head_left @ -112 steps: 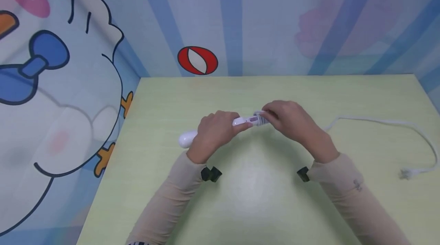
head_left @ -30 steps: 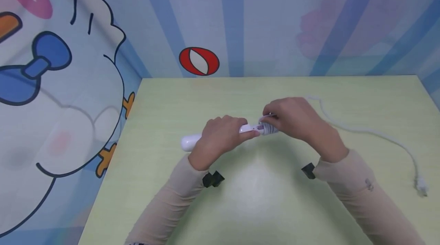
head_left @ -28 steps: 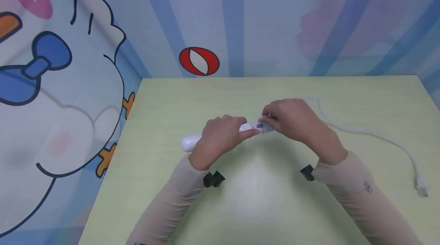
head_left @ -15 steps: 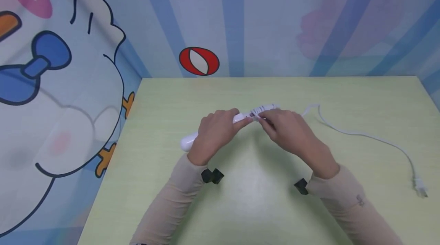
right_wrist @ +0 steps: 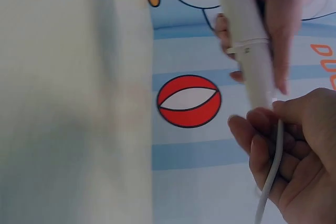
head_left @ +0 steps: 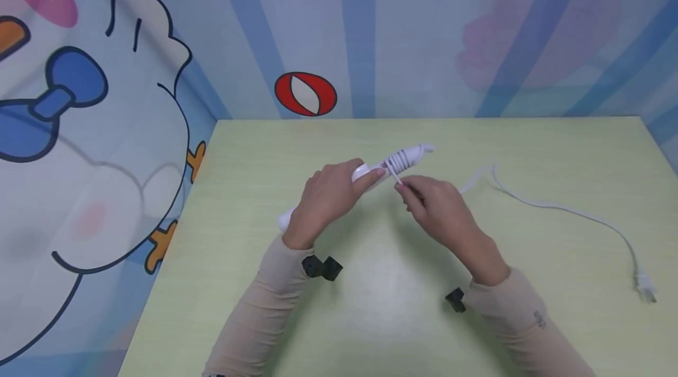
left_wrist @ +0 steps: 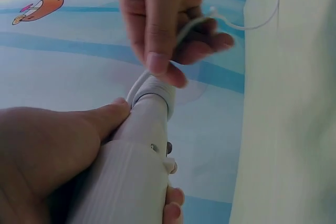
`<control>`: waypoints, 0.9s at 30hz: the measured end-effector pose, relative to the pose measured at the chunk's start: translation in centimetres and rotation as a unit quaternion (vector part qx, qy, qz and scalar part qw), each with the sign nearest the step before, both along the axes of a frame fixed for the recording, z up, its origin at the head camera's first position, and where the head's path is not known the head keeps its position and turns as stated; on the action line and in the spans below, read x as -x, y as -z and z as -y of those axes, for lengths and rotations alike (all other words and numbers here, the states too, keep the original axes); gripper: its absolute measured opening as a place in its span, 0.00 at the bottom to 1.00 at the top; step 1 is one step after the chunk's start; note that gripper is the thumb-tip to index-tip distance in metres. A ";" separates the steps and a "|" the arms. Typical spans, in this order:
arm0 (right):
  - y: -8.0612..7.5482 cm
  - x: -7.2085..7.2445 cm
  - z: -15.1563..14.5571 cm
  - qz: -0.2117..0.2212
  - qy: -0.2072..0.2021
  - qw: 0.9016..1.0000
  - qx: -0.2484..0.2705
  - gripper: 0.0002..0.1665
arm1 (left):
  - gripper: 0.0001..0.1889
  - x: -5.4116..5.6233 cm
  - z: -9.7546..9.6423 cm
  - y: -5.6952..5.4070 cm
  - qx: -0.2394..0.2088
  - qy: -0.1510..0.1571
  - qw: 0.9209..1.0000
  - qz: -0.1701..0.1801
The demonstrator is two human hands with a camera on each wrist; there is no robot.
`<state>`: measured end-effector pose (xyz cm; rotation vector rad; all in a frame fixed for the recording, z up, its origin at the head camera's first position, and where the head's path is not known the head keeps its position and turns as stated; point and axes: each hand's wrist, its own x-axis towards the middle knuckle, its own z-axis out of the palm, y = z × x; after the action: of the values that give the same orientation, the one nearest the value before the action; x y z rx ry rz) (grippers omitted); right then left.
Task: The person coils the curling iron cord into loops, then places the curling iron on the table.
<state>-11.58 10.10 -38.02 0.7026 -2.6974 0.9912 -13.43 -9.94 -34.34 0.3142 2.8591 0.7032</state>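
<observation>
A white wand-shaped hair iron (head_left: 361, 172) with a rounded end is held slantwise above the table. My left hand (head_left: 327, 193) grips its body, thumb along the near side. Several turns of white power cord (head_left: 398, 160) are coiled round its narrower end. My right hand (head_left: 441, 209) pinches the cord between thumb and finger, just below the coil. In the left wrist view, a small button stands out on the hair iron (left_wrist: 128, 177). The right wrist view shows the cord (right_wrist: 270, 177) running across my right palm. Part of the body is hidden under my left hand.
From behind my right hand the loose cord runs over the pale table (head_left: 392, 318) to a plug (head_left: 645, 287) at the right. Blue striped wall covering (head_left: 408, 36) stands behind the table, with a cartoon figure at left. A small black camera sits at each wrist.
My right hand has moved from the far side of the hair iron to the near side, drawing the cord over it. The coiled end has tipped upward. The plug has shifted along the table.
</observation>
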 end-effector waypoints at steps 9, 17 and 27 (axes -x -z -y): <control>2.3 0.5 -0.9 -0.011 -0.046 0.997 0.060 0.12 | 0.25 0.3 0.7 -0.5 -0.051 0.017 0.998 0.039; 3.1 1.7 -2.2 -0.033 -0.113 0.988 0.101 0.13 | 0.22 0.1 1.2 -1.4 -0.099 0.054 0.991 0.066; 2.6 2.2 -3.0 -0.049 -0.113 0.990 0.063 0.13 | 0.18 -0.2 1.8 -2.1 -0.133 0.122 0.979 0.099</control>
<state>-13.82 13.07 -40.64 1.0184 -2.4848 1.1344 -13.21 -11.74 -32.21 0.5840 2.4837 1.0041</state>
